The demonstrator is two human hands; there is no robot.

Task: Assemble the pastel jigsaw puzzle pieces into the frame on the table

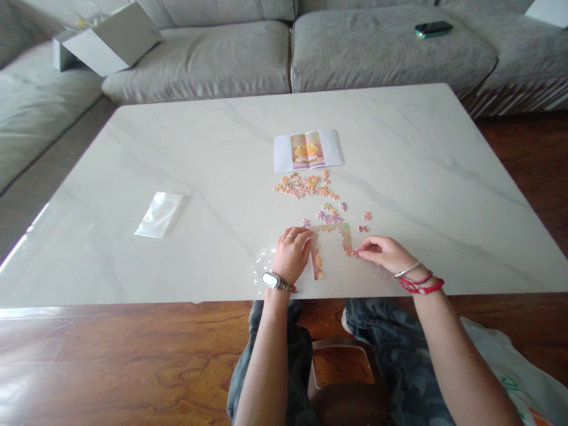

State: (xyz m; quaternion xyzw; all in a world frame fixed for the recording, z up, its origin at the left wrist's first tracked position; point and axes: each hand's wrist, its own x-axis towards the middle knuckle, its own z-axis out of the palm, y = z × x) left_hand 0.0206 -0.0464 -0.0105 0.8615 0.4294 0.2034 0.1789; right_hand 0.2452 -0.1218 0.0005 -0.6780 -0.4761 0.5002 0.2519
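Two hands at a partly built jigsaw border (331, 227), seen from above on a white, grey-veined tabletop (421, 177). We note that the border forms three sides of an open frame: a short top strip joined to two strips running toward the viewer, the left strip longer than the right. The left hand (291, 255) lies palm-down over the frame's upper left corner, its fingers curled onto the pieces; we cannot tell whether this grip holds anything or only presses. A ring (290, 236) sits on one finger, and a band watch (276, 281) circles the wrist. The right hand (381, 253) reaches in from the right, its thumb and forefinger pressed together in a pinch on a jigsaw piece (352, 252), held at the lower end of the right strip. Coloured bracelets (417, 281) circle that wrist. Beyond the frame lies a heap of loose jigsaw pieces (304, 186), and a few separate pieces (366, 216) lie to its upper right. Past the heap we see a printed sheet (308, 149) showing a yellow cartoon figure. A clear plastic sleeve (158, 214) lies well to the left. Beyond the tabletop's far edge stands a grey sofa (381, 53) bearing a phone (433, 28).
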